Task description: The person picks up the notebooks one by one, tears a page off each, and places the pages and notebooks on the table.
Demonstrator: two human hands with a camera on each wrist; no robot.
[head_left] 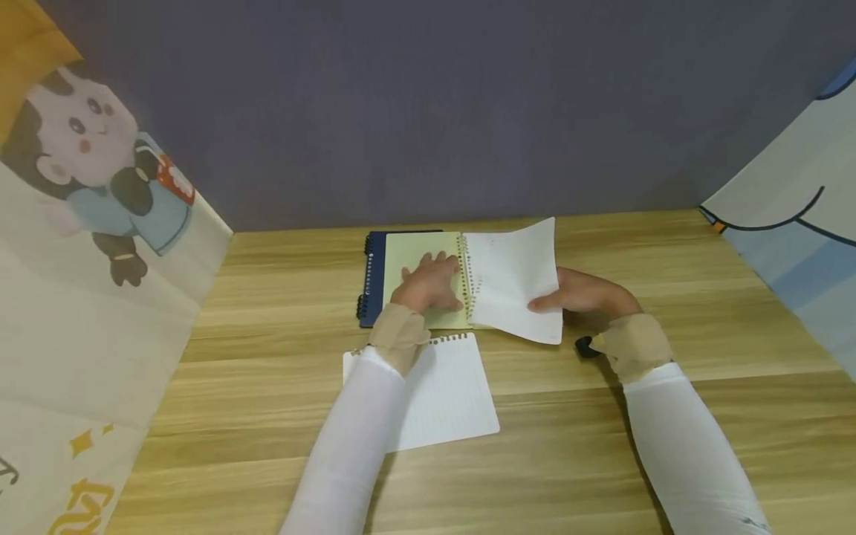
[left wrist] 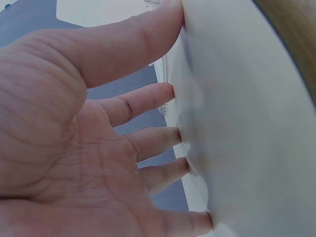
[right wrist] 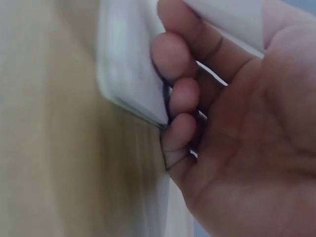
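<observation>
Far left, a cloth screen with a cartoon panda [head_left: 100, 163] stands along the edge of the wooden worktop [head_left: 669, 416]. Moving in, there's the open ring binder [head_left: 371, 275], dark blue cover lying flat near the back wall, and a pale green page [head_left: 408, 256] on top of it. The left hand [head_left: 431, 282] lies on that green page, fingers spread and fairly straight, pressing down just beside the binder rings [head_left: 466, 275]. The left wrist view backs it up: the fingertips [left wrist: 170, 91] fan out, each one touching a pale sheet's edge, nothing curled around anything.

Nearer the person, under the left forearm, a loose lined sheet [head_left: 448, 394] with punched holes along its top edge lies flat on the worktop, apart from the binder.

Across the rings now, a white page [head_left: 518, 279] is lifted and bowed, its outer corner up off the worktop. The right hand [head_left: 582, 293] has it by the outer edge. From the right wrist view, the fingers [right wrist: 175, 59] curl over the paper's edge and pinch it against the palm side; the thumb's place I can't make out. A small black object [head_left: 585, 346] sits by the right wrist, too small to identify.

Far right, a blue-and-white cloth screen [head_left: 796, 223] closes that side.
</observation>
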